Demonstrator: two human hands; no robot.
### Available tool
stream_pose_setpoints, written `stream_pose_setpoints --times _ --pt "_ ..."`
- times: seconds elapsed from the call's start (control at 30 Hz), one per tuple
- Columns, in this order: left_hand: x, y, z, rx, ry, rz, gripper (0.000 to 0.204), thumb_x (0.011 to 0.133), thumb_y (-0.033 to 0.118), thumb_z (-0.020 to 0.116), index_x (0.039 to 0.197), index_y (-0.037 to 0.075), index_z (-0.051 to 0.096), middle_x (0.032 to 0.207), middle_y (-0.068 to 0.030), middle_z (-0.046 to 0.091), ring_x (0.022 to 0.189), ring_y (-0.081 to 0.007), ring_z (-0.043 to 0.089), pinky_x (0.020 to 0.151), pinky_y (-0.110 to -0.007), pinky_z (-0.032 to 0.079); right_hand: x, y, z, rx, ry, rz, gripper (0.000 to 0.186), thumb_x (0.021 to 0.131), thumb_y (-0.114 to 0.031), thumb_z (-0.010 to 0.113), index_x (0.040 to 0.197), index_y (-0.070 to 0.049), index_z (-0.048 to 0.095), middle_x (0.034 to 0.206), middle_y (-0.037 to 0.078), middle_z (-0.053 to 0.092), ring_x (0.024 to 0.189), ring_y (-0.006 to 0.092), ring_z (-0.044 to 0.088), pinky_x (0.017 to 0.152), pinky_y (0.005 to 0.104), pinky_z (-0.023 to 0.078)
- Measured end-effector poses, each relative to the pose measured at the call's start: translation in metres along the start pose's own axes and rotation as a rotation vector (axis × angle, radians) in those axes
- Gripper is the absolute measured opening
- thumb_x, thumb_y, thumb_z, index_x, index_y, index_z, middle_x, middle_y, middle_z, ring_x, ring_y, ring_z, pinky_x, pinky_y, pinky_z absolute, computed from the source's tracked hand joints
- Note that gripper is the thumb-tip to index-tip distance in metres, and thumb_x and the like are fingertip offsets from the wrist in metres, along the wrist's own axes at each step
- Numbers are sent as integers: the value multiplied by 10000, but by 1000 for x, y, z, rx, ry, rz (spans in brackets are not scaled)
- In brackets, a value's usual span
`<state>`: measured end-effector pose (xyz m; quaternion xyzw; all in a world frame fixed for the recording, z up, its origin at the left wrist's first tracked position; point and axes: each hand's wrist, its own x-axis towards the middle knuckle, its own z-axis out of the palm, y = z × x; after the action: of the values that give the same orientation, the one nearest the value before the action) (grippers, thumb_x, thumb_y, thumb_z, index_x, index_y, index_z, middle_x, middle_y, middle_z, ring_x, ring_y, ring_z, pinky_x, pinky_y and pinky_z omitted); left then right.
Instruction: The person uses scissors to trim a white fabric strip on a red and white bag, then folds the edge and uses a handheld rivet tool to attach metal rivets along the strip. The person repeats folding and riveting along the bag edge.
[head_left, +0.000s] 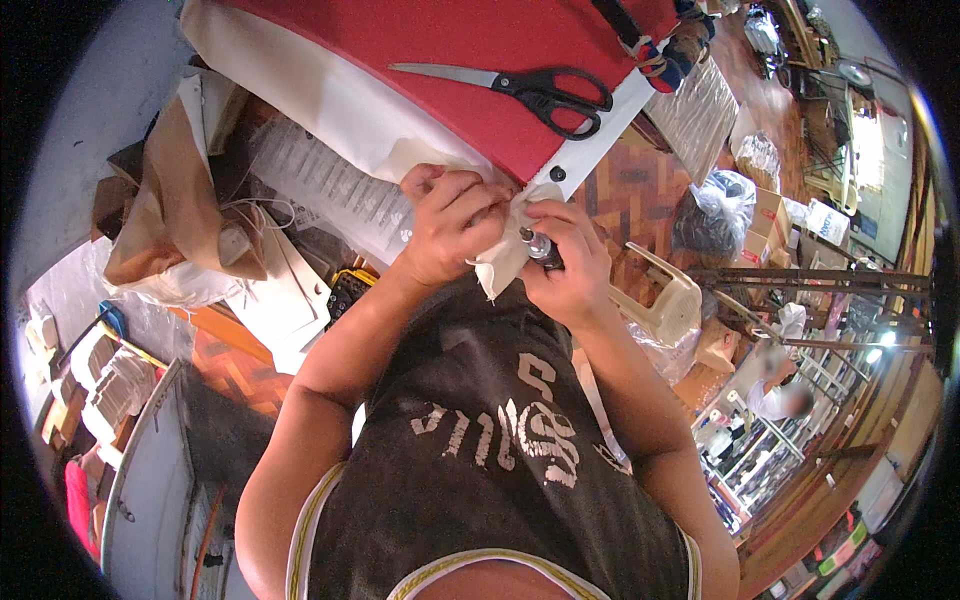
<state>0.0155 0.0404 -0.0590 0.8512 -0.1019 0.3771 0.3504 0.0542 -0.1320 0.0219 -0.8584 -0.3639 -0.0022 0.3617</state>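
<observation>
Gripped in the left hand (458, 222), fingers curled in tight: one side of a cream cloth strip (500, 268). Pinched close to it by the right hand (568, 258), also closed, with a silver-tipped black tool (541, 248) tucked in the same grip; exact kind unclear. Bunched between both hands, with a loose corner toward six o'clock. Both wrists close together before a dark tank top (470, 420); forearms slanting in from seven and five, elbows bent outward.

On the work surface, at twelve: red sheet material (420, 40), with black-handled scissors (540, 92) laid across, blades toward nine. At one: round black button (557, 174) on a white strip (597, 150). At ten: printed sheet (320, 190), wrinkled.

Farther out, at nine: draped tan material (180, 200). Between eight and nine: pale card pieces (285, 300). At two: parquet floor (630, 180). At three: filled clear plastic bag (712, 215), cardboard box (768, 228) just beyond. At four: beige plastic seat (682, 308); much farther, another person (775, 395) near shelving.
</observation>
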Motion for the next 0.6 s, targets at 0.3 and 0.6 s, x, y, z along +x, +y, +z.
stream_pose_setpoints --times 0.3,0.6 --pt "4 -3 4 -41 58 53 169 635 216 692 740 146 580 948 14 677 861 -208 610 810 -443 337 11 9 1 -194 -44 -201 476 742 -39 748 1198 -55 612 1091 133 694 871 297 713 697 383 584" --pt "2 -3 11 -127 106 3 260 554 216 697 686 167 478 951 13 695 810 -191 615 834 -414 327 5 10 3 -133 -27 -11 401 709 -100 828 1073 -5 687 958 152 718 828 303 716 735 360 574"
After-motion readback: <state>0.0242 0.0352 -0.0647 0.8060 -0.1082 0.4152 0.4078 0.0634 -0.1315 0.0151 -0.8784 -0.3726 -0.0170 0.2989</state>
